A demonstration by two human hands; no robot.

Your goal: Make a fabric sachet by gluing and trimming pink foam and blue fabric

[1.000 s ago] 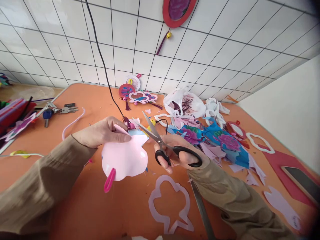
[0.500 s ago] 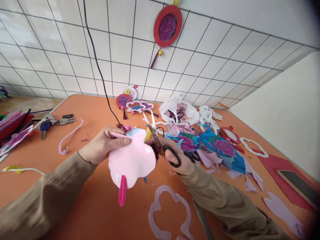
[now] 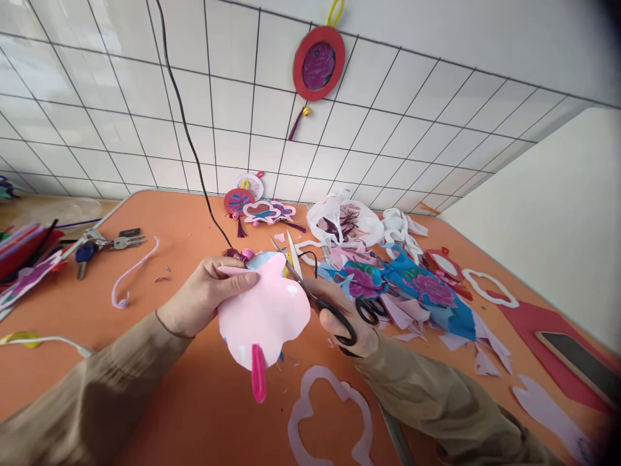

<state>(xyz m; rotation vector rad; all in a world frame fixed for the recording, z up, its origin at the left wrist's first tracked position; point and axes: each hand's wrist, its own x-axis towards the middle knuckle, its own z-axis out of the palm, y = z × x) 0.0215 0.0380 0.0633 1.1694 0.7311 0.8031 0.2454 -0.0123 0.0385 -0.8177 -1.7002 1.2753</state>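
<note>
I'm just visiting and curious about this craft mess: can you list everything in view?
table: one, orange, under everything
paper shape: one, pink, in the left hand
pipe-cleaner loop: one, bright pink, at the shape's lower edge
scissors: one pair, black handles, in the right hand, blades at the shape's edge
keys: one bunch, silver, far left
paper outline: one, lilac, table's near edge
flowered scraps: one pile, blue and pink, right of the scissors
round ornament: one, red, on the wall
left hand: one, beige sleeve, pinching the paper shape
right hand: one, beige sleeve, fingers in the scissors
</note>
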